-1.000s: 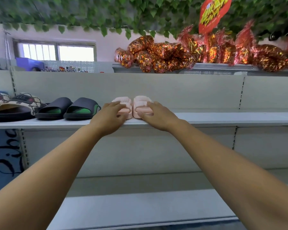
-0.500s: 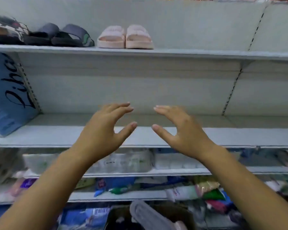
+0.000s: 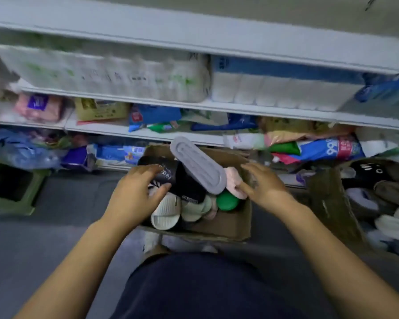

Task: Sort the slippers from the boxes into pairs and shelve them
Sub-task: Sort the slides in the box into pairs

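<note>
Slippers (image 3: 189, 192) are all dumped loose in a cardboard box (image 3: 228, 229) on the floor (image 3: 55, 226), dead centre of the frame, and nothing in there is paired, which I guess is why both hands are going in at once. Left hand (image 3: 134, 194) is spread over a black slipper (image 3: 184, 183) with white lettering, fingers (image 3: 148, 171) relaxed and lying on it rather than wrapped round it. Right hand (image 3: 265, 185) has straight fingers, tips right at a pink fluffy slipper (image 3: 233, 180), gripping nothing. A grey slipper (image 3: 198, 166) lies sole-up across the top of the heap, so it probably has to be shifted before its mate turns up. There's a second box (image 3: 327, 203) at the right edge with more dark ones, so my read is plenty of sorting is left. Pretty blurry overall, so I can't tell exactly which ones match.
</note>
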Demonstrator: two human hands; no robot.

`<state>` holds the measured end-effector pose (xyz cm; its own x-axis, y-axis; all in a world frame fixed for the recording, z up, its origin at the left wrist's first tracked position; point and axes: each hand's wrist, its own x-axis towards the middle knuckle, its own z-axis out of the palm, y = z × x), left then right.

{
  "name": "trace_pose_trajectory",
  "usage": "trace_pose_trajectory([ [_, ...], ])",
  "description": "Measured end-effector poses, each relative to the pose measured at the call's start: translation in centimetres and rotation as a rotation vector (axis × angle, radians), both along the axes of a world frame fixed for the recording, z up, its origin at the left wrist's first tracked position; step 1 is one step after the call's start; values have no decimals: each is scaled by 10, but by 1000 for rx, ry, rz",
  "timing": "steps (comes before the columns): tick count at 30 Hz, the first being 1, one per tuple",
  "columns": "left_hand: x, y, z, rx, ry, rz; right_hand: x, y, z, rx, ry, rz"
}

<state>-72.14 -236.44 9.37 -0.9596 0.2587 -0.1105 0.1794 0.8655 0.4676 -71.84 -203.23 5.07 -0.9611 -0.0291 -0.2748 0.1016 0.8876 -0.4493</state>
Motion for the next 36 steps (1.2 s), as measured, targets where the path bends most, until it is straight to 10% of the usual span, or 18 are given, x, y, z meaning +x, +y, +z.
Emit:
trace_pose_trajectory([
  [19, 16, 61, -148, 74, -570, 64, -16, 15, -226, -189, -202, -426],
  [32, -5, 128, -139, 724, -1241, 404, 85, -33, -120, -446, 77, -875],
  [36, -7, 142, -129, 843, -1130, 411, 96, -65, -94, -610, 57, -776],
])
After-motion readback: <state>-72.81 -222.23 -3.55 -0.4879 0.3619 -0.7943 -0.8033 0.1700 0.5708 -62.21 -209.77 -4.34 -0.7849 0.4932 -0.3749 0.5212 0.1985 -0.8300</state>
